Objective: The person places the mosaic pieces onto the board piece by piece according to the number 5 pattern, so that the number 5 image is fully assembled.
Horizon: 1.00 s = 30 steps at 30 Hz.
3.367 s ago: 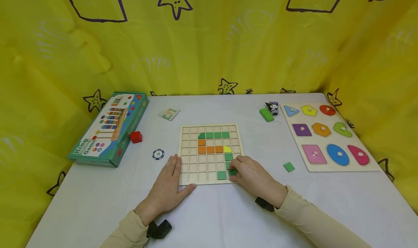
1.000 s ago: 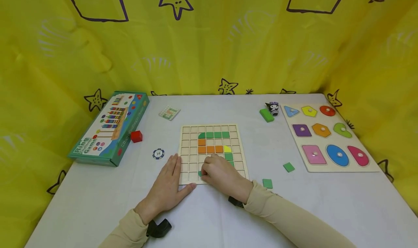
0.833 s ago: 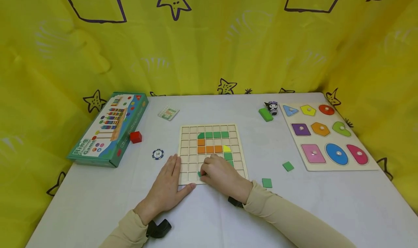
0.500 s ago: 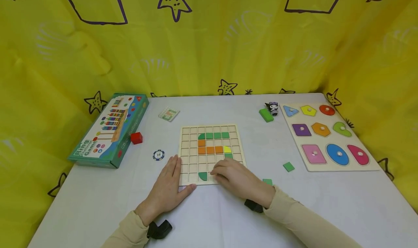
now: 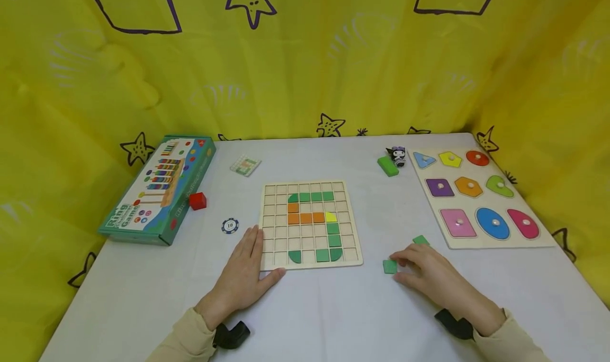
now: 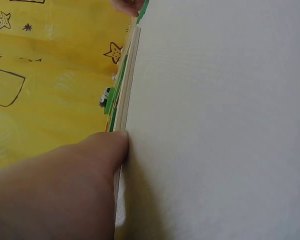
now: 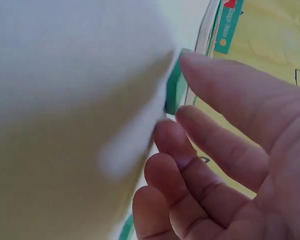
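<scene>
A wooden grid board (image 5: 276, 239) lies in the middle of the table, with green, orange and yellow tiles set in some cells. Along its bottom row sit a rounded green tile (image 5: 295, 256), a square green tile (image 5: 322, 255) and another rounded one. My left hand (image 5: 240, 272) rests flat, fingers against the board's left edge and thumb at its front edge. Right of the board, my right hand (image 5: 433, 274) has thumb and index fingertip at either side of a loose square green tile (image 5: 389, 267) lying on the table. A second loose green tile (image 5: 421, 240) is partly hidden behind that hand.
A shape puzzle board (image 5: 482, 203) lies at the right. Farther back are a green block (image 5: 388, 166) and a small figurine (image 5: 397, 155). A game box (image 5: 159, 190), red cube (image 5: 197, 200), poker chip (image 5: 230, 225) and patterned card (image 5: 245, 165) lie to the left.
My right hand set green tiles in the board's bottom row, including the rounded one at its left, then moved right to the loose green tile. My left hand has stayed in place.
</scene>
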Motion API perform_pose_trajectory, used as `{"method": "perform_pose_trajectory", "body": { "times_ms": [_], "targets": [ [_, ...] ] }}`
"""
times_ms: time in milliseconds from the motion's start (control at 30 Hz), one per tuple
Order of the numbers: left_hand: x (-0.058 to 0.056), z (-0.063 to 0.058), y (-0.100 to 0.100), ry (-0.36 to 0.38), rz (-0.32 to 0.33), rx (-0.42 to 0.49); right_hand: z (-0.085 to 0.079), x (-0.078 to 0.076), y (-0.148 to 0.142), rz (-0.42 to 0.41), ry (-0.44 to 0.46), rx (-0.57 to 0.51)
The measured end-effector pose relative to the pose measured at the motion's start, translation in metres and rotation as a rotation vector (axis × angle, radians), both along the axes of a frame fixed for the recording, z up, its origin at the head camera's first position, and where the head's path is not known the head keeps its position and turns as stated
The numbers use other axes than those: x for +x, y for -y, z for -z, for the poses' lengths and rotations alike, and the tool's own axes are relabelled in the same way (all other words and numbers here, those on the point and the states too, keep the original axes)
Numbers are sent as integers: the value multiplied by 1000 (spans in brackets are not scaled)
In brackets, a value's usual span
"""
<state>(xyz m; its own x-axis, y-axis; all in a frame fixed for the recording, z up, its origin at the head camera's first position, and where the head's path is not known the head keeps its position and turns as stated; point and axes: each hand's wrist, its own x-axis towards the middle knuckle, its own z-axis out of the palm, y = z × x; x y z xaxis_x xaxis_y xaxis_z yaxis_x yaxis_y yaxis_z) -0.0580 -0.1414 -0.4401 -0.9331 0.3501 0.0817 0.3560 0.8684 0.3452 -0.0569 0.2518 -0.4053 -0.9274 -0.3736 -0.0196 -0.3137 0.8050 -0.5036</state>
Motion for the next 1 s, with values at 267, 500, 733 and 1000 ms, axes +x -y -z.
{"method": "perform_pose_trajectory", "body": {
  "times_ms": [267, 500, 733, 1000],
  "targets": [
    [-1, 0, 1, -23, 13, 19, 4, -4, 7, -65, -109, 26],
    [-2, 1, 3, -36, 19, 17, -7, -15, 46, -107, -106, -77],
    [-1, 1, 4, -26, 10, 19, -8, -33, 109, -297, -132, -73],
    [-1, 2, 3, -33, 15, 27, 2, -47, 145, -385, -144, -84]
  ]
}}
